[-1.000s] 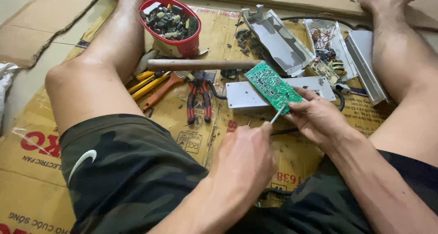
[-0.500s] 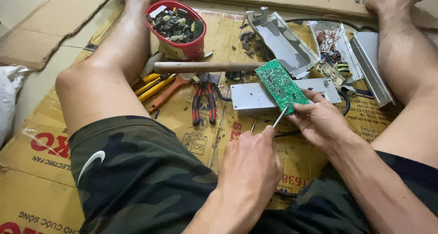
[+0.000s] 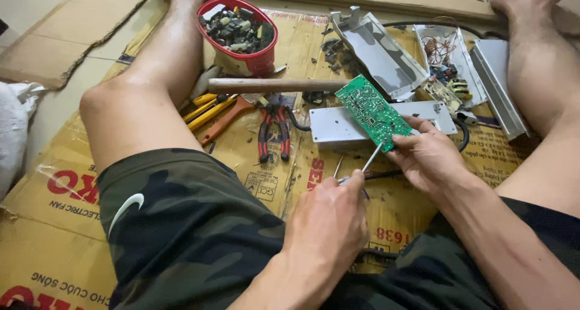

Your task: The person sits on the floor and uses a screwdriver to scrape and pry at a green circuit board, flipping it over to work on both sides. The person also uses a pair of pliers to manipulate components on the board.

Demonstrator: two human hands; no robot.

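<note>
My right hand (image 3: pixel 430 158) grips the near edge of a green circuit board (image 3: pixel 371 110), holding it tilted above a flat white metal plate (image 3: pixel 338 126). My left hand (image 3: pixel 326 222) is closed around the handle of a thin screwdriver (image 3: pixel 370 159), whose metal shaft points up to the board's lower edge beside my right fingers. Both hands work between my bare legs, above cardboard (image 3: pixel 72 183) spread on the floor.
A red bowl (image 3: pixel 257 59) of small electronic parts stands by my left leg. A wooden-handled hammer (image 3: pixel 272 85), red-handled pliers (image 3: pixel 273 129) and orange and yellow tools (image 3: pixel 211 113) lie near. Opened metal casings (image 3: pixel 377 50) and loose wired parts (image 3: pixel 444 74) sit at the back right.
The view has shifted slightly. My hands hold the board and screwdriver much as before, with the screwdriver tip staying at the board's lower edge.
</note>
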